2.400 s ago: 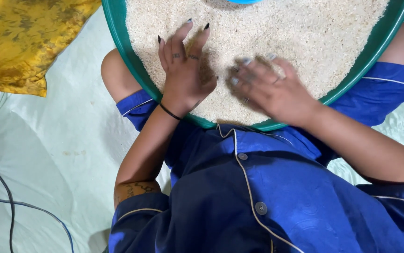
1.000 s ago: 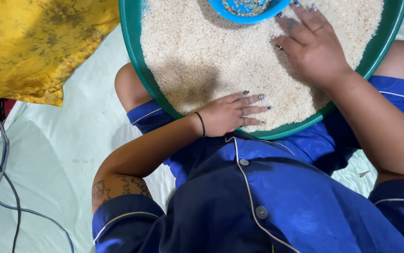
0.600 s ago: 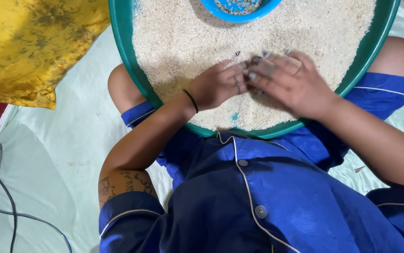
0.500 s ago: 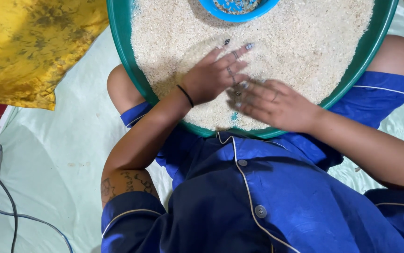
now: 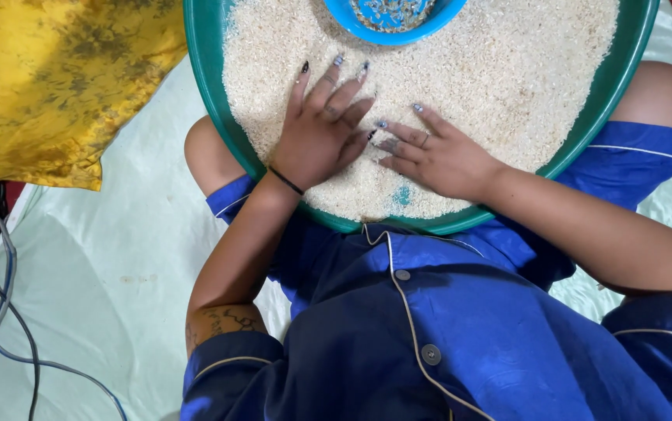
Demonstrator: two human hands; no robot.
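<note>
A wide green round tray [image 5: 210, 109] rests on my lap, covered with a layer of pale rice grains [image 5: 500, 70]. My left hand [image 5: 320, 132] lies flat on the grains with its fingers spread, pointing away from me. My right hand [image 5: 433, 156] lies flat beside it, fingers pointing left and nearly touching the left hand. Both hold nothing. A small blue bowl [image 5: 394, 19] with dark bits in it sits in the rice at the tray's far side, partly cut off by the frame. A bare green spot [image 5: 402, 195] shows through the rice near me.
A yellow patterned cushion [image 5: 47, 86] lies to the left. Pale green sheet [image 5: 94, 273] covers the surface under me. Cables [image 5: 8, 327] run along the lower left edge. My blue button shirt [image 5: 445, 335] fills the lower frame.
Both hands have swept through the rice. The left hand slid forward and spread its fingers; the right hand came back from near the bowl to the tray's near middle.
</note>
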